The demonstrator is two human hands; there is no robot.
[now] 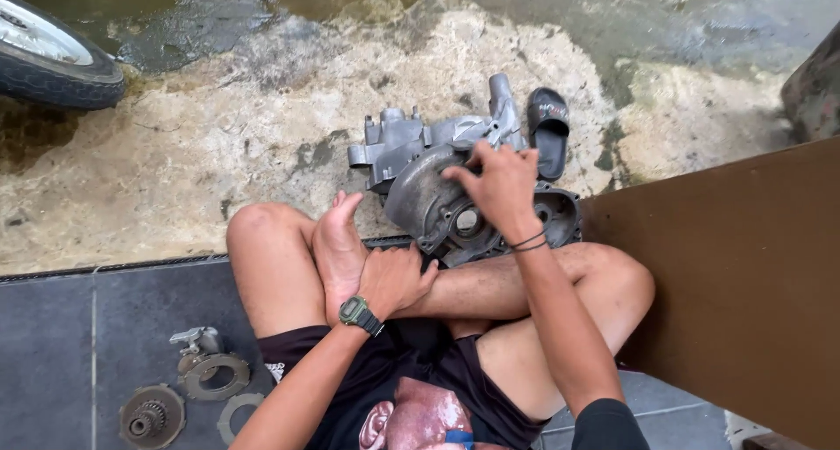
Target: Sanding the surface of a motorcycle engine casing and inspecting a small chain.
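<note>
Hands at an engine case (455, 183)

Right hand (499, 187), grip clenched on the case under it; left hand (392, 279), fingers closed, grasps the foot (337, 244).

Roadside repair spot, engine casing (455, 183), loose gears (150, 415) (tyre (52, 60) nearby)

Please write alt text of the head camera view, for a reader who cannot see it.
A person sits cross-legged on dark tiles, right hand touching the top of a grey metal engine casing on wet ground, left hand resting on their own foot. Gear parts lie at left; a black sandal lies behind the casing.
</note>
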